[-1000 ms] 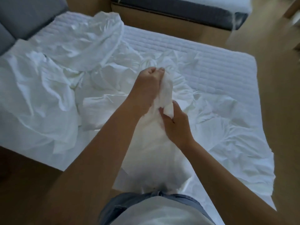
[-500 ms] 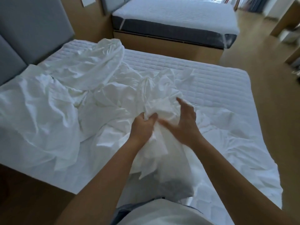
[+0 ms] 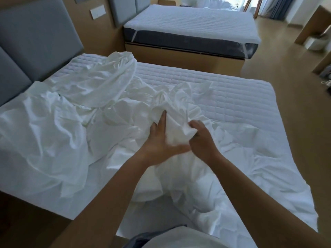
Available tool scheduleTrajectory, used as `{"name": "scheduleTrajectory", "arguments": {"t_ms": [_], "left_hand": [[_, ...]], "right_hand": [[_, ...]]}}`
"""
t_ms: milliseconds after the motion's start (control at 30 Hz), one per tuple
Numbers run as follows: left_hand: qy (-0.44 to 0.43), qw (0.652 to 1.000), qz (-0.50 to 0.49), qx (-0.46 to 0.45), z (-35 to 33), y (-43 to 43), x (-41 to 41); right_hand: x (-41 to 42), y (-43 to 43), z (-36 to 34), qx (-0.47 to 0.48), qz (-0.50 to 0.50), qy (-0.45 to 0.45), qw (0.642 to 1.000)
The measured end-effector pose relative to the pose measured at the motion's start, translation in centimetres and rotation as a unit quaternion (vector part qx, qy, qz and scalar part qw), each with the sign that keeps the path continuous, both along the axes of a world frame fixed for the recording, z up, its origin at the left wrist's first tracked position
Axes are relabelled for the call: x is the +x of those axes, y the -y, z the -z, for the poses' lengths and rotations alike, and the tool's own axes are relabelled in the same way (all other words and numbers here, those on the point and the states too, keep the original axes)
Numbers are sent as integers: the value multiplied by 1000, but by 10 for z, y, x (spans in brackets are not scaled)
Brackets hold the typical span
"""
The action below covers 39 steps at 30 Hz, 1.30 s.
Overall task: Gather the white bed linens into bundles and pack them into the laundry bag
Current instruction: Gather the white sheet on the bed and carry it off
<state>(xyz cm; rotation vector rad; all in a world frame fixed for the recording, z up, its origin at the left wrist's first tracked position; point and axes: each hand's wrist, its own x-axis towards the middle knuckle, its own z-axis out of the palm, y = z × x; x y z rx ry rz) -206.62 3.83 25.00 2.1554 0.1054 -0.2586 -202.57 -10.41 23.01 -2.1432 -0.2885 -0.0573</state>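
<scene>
The crumpled white bed linen lies heaped across the quilted white bed, thickest along its left edge. Near the bed's middle, the right grip is curled tight round a raised bunch of the linen. The left grip is spread, its straight fingers pressed against that bunch's left side.

You're standing at a bed with a quilted white mattress. Its grey padded headboard is on your left against a wooden wall. Beyond stands a second bed on a wooden base. Wooden floor runs along your right, and daylight glows beside blue curtains at the far end.
</scene>
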Motion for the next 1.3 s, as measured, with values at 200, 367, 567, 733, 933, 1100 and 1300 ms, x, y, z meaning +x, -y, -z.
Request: {"name": "scheduleTrajectory", "arguments": {"t_ms": [200, 367, 567, 733, 933, 1100, 1300], "left_hand": [[158, 971, -178, -24, 16, -4, 6], [44, 952, -233, -191, -6, -2, 27], [-27, 959, 102, -263, -6, 24, 11], [9, 951, -195, -240, 5, 33, 26], [-159, 871, -262, -383, -12, 20, 48], [37, 911, -337, -233, -11, -9, 51], [72, 985, 124, 91, 6, 6, 5]], "right_hand": [[12, 4, -28, 30, 8, -81, 996], [-5, 11, -29, 79, -72, -173, 979], [3, 4, -42, 415, 14, -261, 871], [8, 10, -24, 359, -16, -274, 892], [-18, -2, 18, 49, -118, -182, 975], [3, -8, 2, 48, 1, -195, 980], [15, -5, -43, 18, -103, -278, 955]]}}
